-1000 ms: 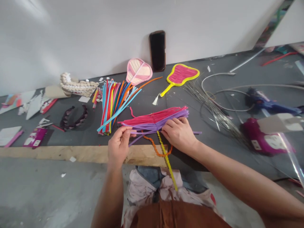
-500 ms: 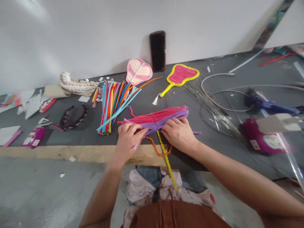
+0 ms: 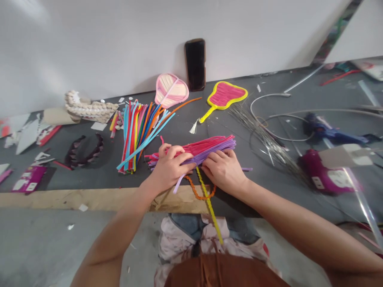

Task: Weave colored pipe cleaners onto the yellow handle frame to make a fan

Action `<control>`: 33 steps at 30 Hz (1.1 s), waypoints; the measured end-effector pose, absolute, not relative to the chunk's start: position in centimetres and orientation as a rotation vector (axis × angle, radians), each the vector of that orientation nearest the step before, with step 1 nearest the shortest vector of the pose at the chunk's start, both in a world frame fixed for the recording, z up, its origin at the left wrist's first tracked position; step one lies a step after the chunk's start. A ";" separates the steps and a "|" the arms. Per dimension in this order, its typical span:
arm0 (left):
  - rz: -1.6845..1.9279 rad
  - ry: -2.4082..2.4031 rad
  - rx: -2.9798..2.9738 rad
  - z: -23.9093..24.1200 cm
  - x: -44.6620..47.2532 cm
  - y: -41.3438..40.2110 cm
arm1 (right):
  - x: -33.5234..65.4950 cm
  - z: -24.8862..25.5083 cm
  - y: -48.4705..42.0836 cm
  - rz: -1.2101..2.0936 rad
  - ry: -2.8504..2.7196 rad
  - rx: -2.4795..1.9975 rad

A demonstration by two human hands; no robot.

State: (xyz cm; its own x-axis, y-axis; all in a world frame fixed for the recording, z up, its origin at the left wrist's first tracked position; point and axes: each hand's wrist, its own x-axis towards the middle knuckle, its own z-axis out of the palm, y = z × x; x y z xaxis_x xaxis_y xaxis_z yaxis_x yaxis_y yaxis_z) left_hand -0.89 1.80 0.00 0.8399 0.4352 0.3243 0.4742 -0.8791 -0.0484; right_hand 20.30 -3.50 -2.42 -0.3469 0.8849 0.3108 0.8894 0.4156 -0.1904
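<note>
A flat fan-shaped piece of pink and purple strips [image 3: 206,148] lies on the dark table top [image 3: 209,127] near its front edge. My left hand [image 3: 169,167] rests on the piece's left half with fingers curled over the strips, and a loose purple strip end [image 3: 178,184] sticks out below it. My right hand [image 3: 223,170] presses down on the right half, fingers bent on the purple strips. A yellow twisted stem [image 3: 209,205] and an orange twisted cord [image 3: 199,192] run from under the hands toward my lap.
A bundle of many-coloured strips [image 3: 140,131] lies to the left. Behind are a pink fan [image 3: 171,89], a yellow-rimmed pink fan [image 3: 224,97] and a phone [image 3: 195,63] against the wall. Thin wires [image 3: 263,135], a blue glue gun [image 3: 329,129] and magenta packets [image 3: 320,175] lie right.
My left hand has moved up and right from a pinch on the strip ends onto the woven piece. The right hand has stayed in place. The view shifted slightly.
</note>
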 end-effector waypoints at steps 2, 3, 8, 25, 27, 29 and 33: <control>-0.469 -0.681 -2.901 -0.2 -0.8 2.1 | 20.3 -2.4 -3.5 -0.010 -2.312 -1.520; -0.477 -0.676 -2.909 -0.3 -0.7 2.2 | 20.3 -2.3 -3.5 -0.008 -2.314 -1.516; -0.513 -0.746 -2.989 -0.7 -0.8 2.2 | 20.5 -2.0 -3.4 -0.018 -2.340 -1.468; -0.533 -0.762 -3.110 -1.3 -1.1 2.5 | 20.2 -1.4 -3.0 -0.038 -2.414 -1.505; -0.610 -0.749 -3.109 -1.5 -1.2 2.7 | 20.3 -1.5 -3.0 -0.031 -2.411 -1.504; -0.637 -0.731 -3.128 -1.6 -1.3 2.8 | 20.3 -1.5 -3.0 -0.030 -2.409 -1.507; -0.626 -0.716 -3.114 -1.5 -1.3 2.8 | 20.4 -1.6 -3.1 -0.014 -2.424 -1.522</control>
State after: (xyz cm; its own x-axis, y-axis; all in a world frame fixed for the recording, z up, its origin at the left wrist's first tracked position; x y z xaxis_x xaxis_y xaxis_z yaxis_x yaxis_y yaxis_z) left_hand -1.27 2.84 -1.47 0.8300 0.4412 0.3413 0.3971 -0.8971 0.1938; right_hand 20.41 -3.06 -1.60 -0.4066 0.8819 0.2388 0.8846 0.4453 -0.1383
